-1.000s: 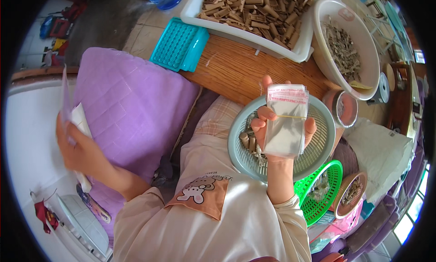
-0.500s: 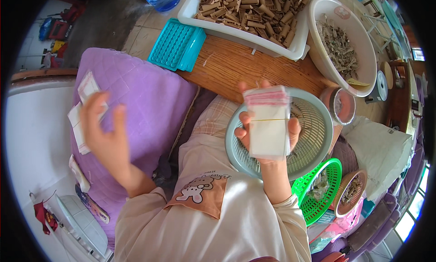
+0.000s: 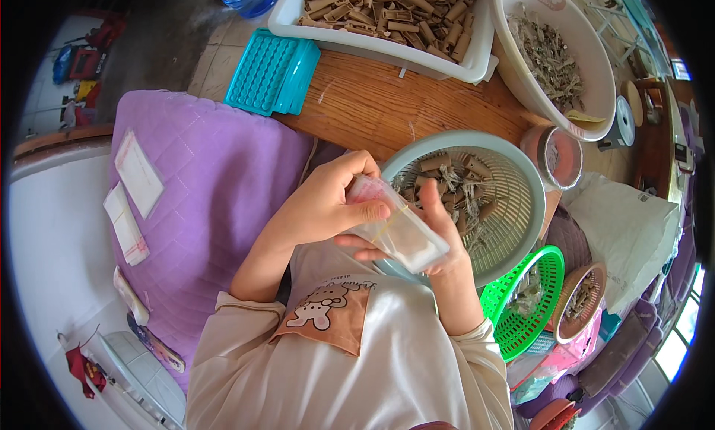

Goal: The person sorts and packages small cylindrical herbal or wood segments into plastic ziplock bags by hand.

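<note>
A bundle of small clear plastic bags [image 3: 402, 240] with pink-red ends and a yellow rubber band round its middle is tilted in front of my body. My left hand [image 3: 328, 199] grips its upper end, thumb on top. My right hand [image 3: 445, 240] holds the lower end, with fingers beneath and thumb raised beside it. Behind the hands stands a grey-green basket [image 3: 532, 206] with brown tubes and crumpled clear plastic inside. On the purple quilted cover [image 3: 223, 162] to the left lie an upper bundle of bags [image 3: 139, 173] and a lower bundle of bags [image 3: 126, 223].
A white tray [image 3: 372, 39] of brown tube pieces and a teal ridged tray [image 3: 272, 72] rest on the wooden table [image 3: 417, 106]. At the right are a large whitish basin [image 3: 603, 80], a pink tub [image 3: 570, 158], a green basket [image 3: 514, 333] and a small brown basket [image 3: 570, 329].
My left hand has come from the bundles on the purple cover to the bundle in my right hand and taken its upper end. The bundle has tilted and moved slightly left.
</note>
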Available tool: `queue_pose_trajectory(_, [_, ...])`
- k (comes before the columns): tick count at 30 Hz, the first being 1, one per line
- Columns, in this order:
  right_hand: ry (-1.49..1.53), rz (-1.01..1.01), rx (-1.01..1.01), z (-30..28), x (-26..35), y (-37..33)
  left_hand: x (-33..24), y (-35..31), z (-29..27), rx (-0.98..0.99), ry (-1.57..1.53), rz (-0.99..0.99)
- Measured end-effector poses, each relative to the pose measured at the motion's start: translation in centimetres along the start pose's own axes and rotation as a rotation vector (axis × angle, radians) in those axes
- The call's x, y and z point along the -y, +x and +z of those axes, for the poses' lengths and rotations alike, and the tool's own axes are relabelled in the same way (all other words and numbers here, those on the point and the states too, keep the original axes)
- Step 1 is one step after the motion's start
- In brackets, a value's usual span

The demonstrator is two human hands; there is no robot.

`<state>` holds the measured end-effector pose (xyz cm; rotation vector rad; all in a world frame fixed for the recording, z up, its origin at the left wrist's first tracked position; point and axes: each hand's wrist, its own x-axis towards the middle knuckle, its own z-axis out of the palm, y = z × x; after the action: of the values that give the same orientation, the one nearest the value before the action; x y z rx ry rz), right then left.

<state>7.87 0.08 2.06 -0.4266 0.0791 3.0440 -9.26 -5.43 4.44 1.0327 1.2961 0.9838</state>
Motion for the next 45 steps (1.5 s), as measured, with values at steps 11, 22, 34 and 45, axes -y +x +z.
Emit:
queue_pose_trajectory(11, [-0.88,-0.541,-0.308,-0.7,0.3,-5.7,-0.3,0.8,2.2,-0.038,-0.303,-0.113])
queue_pose_trajectory(22, [-1.288,-0.407,-0.564,1.8,1.2,-7.0,1.9,2.1,3.2,0.279,-0.716,-0.336])
queue_pose_trajectory(34, [-1.332,-0.221,-0.298,0.6,2.3,-8.3,2.2,3.9,2.8,0.876,-0.375,-0.255])
queue_pose_trajectory(45, [-1.132,-0.304,-0.246,-0.9,2.9,-7.7,2.4,5.0,4.8,0.87,-0.529,-0.281])
